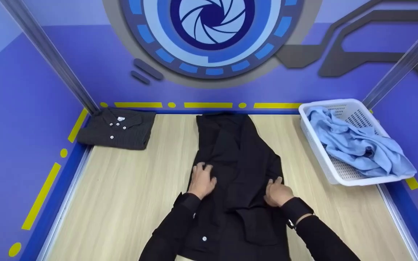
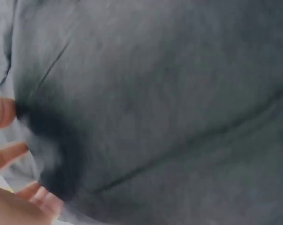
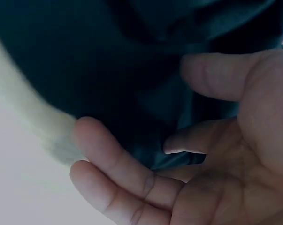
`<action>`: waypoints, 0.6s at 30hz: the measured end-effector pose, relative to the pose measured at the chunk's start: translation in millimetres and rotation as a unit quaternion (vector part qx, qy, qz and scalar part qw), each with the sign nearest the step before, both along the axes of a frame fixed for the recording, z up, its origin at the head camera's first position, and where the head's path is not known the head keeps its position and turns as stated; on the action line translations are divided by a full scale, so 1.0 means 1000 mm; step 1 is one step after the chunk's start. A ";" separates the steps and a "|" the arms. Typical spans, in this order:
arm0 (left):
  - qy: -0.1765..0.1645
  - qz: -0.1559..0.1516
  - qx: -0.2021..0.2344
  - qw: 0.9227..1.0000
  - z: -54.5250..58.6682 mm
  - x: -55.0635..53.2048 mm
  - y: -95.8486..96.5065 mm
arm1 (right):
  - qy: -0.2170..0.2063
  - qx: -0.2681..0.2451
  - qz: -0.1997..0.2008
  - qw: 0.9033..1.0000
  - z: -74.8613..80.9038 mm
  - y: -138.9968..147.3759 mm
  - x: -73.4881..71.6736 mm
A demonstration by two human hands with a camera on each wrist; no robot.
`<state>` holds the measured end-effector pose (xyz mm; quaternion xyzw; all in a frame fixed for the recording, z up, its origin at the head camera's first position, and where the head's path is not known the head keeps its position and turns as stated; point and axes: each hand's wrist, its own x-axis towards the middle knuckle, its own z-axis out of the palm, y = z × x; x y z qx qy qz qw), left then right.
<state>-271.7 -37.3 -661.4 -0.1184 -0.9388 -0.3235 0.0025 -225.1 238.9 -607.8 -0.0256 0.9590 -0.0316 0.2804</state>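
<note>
A long-sleeved black shirt (image 1: pixel 227 159) lies lengthwise on the table, its left side folded inward and one sleeve laid down along its body. My left hand (image 1: pixel 201 182) touches the shirt near its left edge, about halfway down. In the left wrist view, separate fingertips (image 2: pixel 10 154) meet the cloth, with a dark shadow beside them. My right hand (image 1: pixel 278 192) is at the shirt's right edge, beside the sleeve. The right wrist view shows its thumb (image 3: pixel 216 75) and fingers spread apart against the dark cloth, loosely bent.
A folded dark shirt (image 1: pixel 118 130) with white buttons sits at the back left corner. At the back right stands a white perforated basket (image 1: pixel 334 177) holding a crumpled light blue garment (image 1: pixel 361 148). Blue walls (image 1: pixel 230 90) border the wooden table (image 1: pixel 122 203).
</note>
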 end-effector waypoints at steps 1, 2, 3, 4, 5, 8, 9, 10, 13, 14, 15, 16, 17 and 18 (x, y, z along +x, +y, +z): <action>-0.007 0.014 0.026 1.000 0.000 -0.002 -0.001 | 0.001 0.000 0.002 1.000 0.001 0.001 -0.001; -0.013 0.028 0.052 0.998 0.000 -0.003 -0.002 | 0.002 0.000 0.005 1.000 0.001 0.002 -0.002; -0.021 0.040 0.069 0.997 0.001 -0.005 -0.003 | 0.004 -0.002 0.006 1.000 0.001 0.003 -0.002; -0.036 0.050 0.080 0.995 0.002 -0.006 -0.005 | 0.005 -0.003 0.007 1.000 0.001 0.003 -0.002; -0.052 0.057 0.081 0.994 0.003 -0.007 -0.007 | 0.008 -0.005 0.008 1.000 0.001 0.004 -0.001; -0.093 0.057 0.062 0.992 0.008 -0.006 -0.012 | 0.033 -0.012 0.015 0.999 -0.001 0.005 0.002; -0.107 0.053 0.053 0.991 0.010 -0.006 -0.013 | 0.048 -0.013 0.021 0.999 -0.001 0.006 0.003; -0.117 0.049 0.046 0.991 0.012 -0.005 -0.014 | 0.072 -0.016 0.025 0.997 -0.002 0.008 0.004; -0.114 0.041 0.024 0.992 0.016 -0.004 -0.014 | 0.140 -0.039 0.012 0.989 -0.001 0.014 0.003; -0.101 0.038 0.013 0.994 0.016 -0.003 -0.014 | 0.158 -0.045 0.002 0.986 -0.002 0.017 0.002; -0.086 0.034 0.000 0.996 0.016 -0.003 -0.014 | 0.177 -0.053 -0.010 0.983 -0.004 0.020 0.000; -0.068 0.027 -0.014 0.997 0.015 -0.002 -0.014 | 0.190 -0.063 -0.024 0.979 -0.006 0.024 -0.003; -0.053 0.018 -0.029 0.998 0.014 -0.001 -0.014 | 0.194 -0.072 -0.036 0.978 -0.007 0.028 -0.006; -0.043 0.008 -0.043 0.998 0.013 0.000 -0.013 | 0.195 -0.079 -0.044 0.977 -0.009 0.032 -0.010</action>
